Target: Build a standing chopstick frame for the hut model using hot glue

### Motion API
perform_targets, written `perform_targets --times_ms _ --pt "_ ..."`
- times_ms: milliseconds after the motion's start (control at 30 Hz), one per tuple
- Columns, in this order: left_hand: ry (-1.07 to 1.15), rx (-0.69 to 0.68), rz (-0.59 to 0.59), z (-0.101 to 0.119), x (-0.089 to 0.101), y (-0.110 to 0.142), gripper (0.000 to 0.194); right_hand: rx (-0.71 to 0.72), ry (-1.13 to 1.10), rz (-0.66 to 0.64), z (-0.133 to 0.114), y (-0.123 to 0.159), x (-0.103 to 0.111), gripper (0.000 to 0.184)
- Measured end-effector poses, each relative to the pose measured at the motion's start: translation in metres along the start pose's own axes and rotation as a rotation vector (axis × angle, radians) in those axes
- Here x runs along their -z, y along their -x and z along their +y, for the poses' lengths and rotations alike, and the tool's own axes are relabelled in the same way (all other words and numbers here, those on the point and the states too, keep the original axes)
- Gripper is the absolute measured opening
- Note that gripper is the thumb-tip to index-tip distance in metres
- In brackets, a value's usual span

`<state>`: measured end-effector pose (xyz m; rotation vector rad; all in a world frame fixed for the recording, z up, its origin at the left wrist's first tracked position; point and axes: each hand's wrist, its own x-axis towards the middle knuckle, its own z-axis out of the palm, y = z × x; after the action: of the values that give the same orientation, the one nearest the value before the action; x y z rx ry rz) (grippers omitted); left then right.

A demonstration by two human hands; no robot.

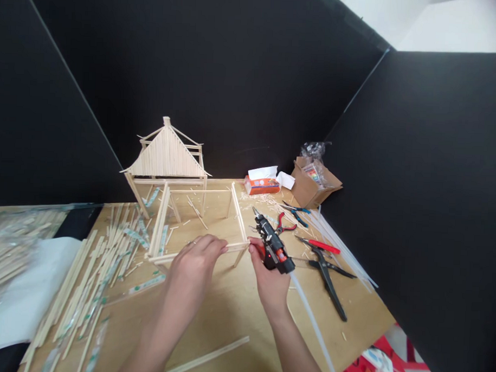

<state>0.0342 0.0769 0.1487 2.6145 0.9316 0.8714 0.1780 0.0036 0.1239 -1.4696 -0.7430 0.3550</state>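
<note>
Nearest the viewer, a long pale wooden stick [207, 356] is lying on the light plywood bench [235, 321]. The person's right hand [271, 279] is closing firmly around the handle of a black hot-glue gun with red trim [273, 244]. Its slender metal nozzle [256, 211] is pointing up and away from the palm, just beside the corner of a rectangular frame of pale wooden sticks [238, 221]. This angle appears to keep hot glue clear of the fingers. A translucent white glue stick [314, 326] is trailing from the rear of the gun, running free of the tools. The person's left hand [194, 263] is reaching forward, its fingers [215, 245] lying along the frame's near rail; whether they are pinching or only bracing it cannot be told. Bracing close to the corner should limit shifting. To the right, red-handled pliers [285, 224] and black-handled shears [328, 281] are resting beside a bundle of clear glue sticks [339, 249]. To the left, paper-sleeved wooden chopsticks [90, 273] are heaped. Farthest away, a peaked stick-built hut model [165, 156] is standing before black partition walls [195, 70].
</note>
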Motion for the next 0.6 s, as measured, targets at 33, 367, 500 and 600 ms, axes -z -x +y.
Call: perform_targets --times_ms 33,367,500,600 --pt "0.009 0.010 -0.014 0.001 0.000 0.000 0.014 0.010 0.010 0.004 -0.001 0.000 0.001 0.016" --pt "0.065 0.123 -0.148 0.012 0.011 -0.001 0.017 0.022 0.282 -0.024 -0.008 -0.003 0.013 0.032" --pt "0.082 0.120 -0.152 0.013 0.014 -0.001 0.014 0.017 0.314 -0.029 -0.007 -0.003 0.013 0.034" --pt "0.099 0.117 -0.155 0.013 0.014 0.000 0.014 0.030 0.349 -0.010 -0.010 -0.002 0.012 0.034"
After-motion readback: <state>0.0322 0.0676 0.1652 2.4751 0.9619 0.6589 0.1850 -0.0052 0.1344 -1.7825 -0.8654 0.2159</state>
